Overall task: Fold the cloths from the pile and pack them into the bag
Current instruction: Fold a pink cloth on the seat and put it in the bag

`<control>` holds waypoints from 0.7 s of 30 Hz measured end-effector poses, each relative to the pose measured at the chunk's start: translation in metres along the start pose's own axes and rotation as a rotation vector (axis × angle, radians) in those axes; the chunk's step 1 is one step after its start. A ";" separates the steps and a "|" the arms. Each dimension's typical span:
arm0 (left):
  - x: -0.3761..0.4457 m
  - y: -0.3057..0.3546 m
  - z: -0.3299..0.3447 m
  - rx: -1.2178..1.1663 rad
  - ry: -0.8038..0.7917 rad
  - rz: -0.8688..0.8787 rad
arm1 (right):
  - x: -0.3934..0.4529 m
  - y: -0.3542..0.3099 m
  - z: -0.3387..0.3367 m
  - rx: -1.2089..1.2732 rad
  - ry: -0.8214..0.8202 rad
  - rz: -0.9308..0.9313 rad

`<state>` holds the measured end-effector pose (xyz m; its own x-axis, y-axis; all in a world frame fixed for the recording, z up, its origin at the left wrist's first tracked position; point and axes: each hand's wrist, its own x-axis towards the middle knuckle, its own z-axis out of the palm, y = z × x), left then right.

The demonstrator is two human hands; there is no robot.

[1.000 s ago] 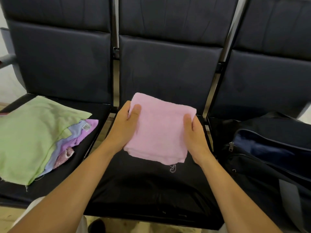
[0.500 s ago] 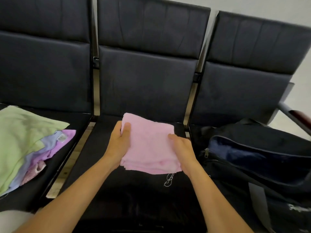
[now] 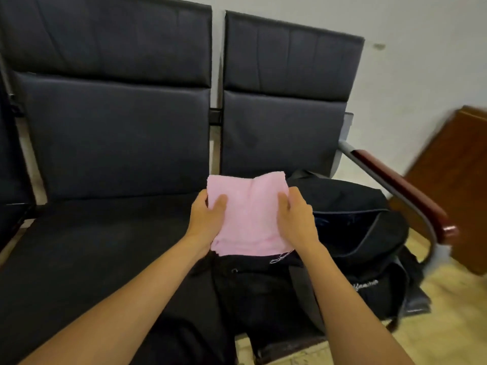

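A folded pink cloth [image 3: 250, 214] is held up between both hands, over the left edge of the black bag [image 3: 369, 246]. My left hand [image 3: 207, 219] grips its left side, thumb on top. My right hand [image 3: 296, 219] grips its right side the same way. A loose thread hangs from the cloth's lower right corner. The bag sits on the right seat with its zip open and a dark blue inside showing. The pile of cloths is out of view.
A row of dark padded seats [image 3: 105, 246] runs across the view. A metal armrest with a red-brown wooden top [image 3: 400, 188] stands right of the bag. A brown wooden cabinet [image 3: 453, 180] is at the far right, against the pale wall.
Both hands have carried the pink cloth rightward from the middle seat to the bag's left edge. My view has swung right, so the cloth pile on the left seat has left the frame.
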<state>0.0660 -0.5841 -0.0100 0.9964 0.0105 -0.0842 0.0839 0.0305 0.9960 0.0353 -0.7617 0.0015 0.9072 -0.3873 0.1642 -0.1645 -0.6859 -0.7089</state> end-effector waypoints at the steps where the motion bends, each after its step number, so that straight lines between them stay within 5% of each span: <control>1: 0.004 -0.001 0.020 -0.010 -0.012 0.009 | 0.009 0.014 -0.013 -0.022 0.017 0.016; 6: 0.017 -0.018 0.111 0.076 -0.113 0.003 | 0.049 0.083 -0.047 -0.148 0.034 0.119; 10: 0.029 -0.048 0.153 0.128 -0.227 -0.189 | 0.062 0.136 -0.042 -0.196 0.005 0.257; 17: 0.047 -0.088 0.168 0.476 -0.546 -0.337 | 0.067 0.197 -0.023 -0.379 -0.164 0.342; 21: 0.050 -0.105 0.166 0.509 -0.544 -0.293 | 0.072 0.203 -0.016 -0.423 -0.234 0.363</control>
<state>0.1094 -0.7529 -0.1141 0.7885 -0.4205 -0.4487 0.2079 -0.5043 0.8381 0.0610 -0.9388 -0.1193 0.8176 -0.5295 -0.2264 -0.5756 -0.7396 -0.3489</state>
